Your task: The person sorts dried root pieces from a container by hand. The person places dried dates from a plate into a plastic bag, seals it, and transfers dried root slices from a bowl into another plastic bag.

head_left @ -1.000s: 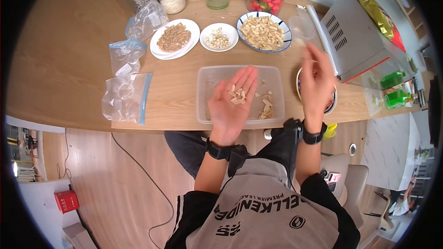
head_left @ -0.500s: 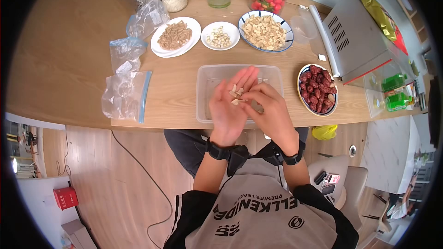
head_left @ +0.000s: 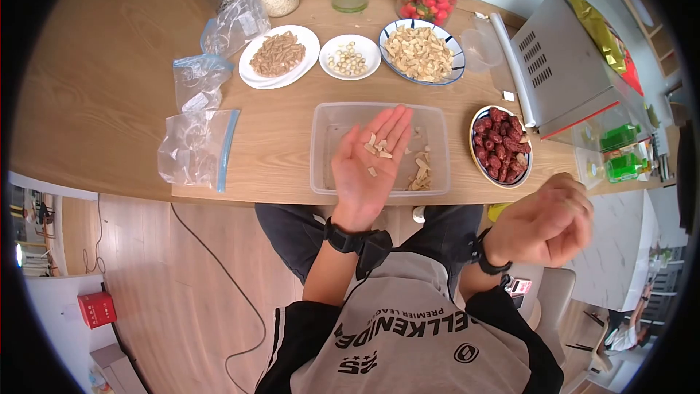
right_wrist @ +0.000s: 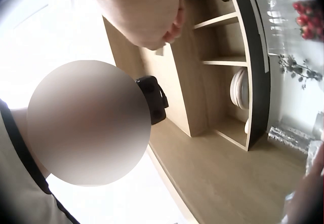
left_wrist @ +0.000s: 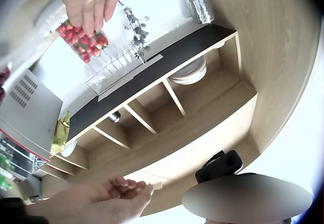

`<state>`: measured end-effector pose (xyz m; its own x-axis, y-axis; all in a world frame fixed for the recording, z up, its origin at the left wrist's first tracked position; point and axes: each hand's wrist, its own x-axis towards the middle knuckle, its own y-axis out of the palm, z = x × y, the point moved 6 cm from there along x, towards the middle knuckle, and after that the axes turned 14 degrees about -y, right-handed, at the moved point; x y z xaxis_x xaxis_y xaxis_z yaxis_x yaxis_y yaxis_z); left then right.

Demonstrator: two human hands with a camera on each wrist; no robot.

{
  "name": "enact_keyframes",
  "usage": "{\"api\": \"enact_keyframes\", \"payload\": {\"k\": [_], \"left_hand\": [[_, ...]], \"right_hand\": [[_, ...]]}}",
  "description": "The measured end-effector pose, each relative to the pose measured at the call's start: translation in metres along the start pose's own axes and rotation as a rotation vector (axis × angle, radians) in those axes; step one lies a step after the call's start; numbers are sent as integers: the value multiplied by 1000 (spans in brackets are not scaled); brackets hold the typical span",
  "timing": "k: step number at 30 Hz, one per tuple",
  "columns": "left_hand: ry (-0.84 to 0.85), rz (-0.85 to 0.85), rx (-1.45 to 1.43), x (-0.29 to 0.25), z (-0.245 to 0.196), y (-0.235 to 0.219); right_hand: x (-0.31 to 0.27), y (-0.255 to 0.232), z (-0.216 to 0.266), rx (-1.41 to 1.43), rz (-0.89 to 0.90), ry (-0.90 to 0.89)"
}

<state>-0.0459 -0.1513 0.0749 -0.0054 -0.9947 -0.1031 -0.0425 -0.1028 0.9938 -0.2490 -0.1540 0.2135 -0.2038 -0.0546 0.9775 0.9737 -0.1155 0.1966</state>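
Note:
My left hand (head_left: 363, 175) lies palm up with straight fingers over a clear plastic container (head_left: 319, 149). Several pale dried slices (head_left: 379, 147) rest on its palm and fingers. More slices (head_left: 421, 174) lie in the container's right side. My right hand (head_left: 548, 225) is raised off to the right, past the table's front edge, its fingers curled. In the left wrist view a small pale slice (left_wrist: 158, 186) sticks out from between its thumb and fingertips. The same slice (right_wrist: 160, 51) shows below the hand in the right wrist view, close to the head.
Behind the container stand a plate of brown pieces (head_left: 278, 55), a dish of round pale seeds (head_left: 348, 58) and a bowl of pale slices (head_left: 419, 53). A bowl of red dates (head_left: 500, 146) sits right. Zip bags (head_left: 193, 149) lie left; a grey appliance (head_left: 565, 66) stands right.
The right hand first came in from over the date bowl to the left palm, picked at the slices there, then moved right and up with a slice. The left hand has stayed nearly in place.

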Motion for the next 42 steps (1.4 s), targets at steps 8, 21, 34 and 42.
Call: {"api": "enact_keyframes", "payload": {"k": [8,21,34,42], "left_hand": [[-1,-25,-32,-1,1,-3],[6,-43,247,-8,5,0],[-9,14,71,-5,6,-2],[3,-2,-22,-5,4,-2]], "right_hand": [[-63,51,-59,-198,734,463],[-104,98,-9,92,970,460],[-6,19,8,45,112,32],[-64,50,-91,-355,831,465]]}}
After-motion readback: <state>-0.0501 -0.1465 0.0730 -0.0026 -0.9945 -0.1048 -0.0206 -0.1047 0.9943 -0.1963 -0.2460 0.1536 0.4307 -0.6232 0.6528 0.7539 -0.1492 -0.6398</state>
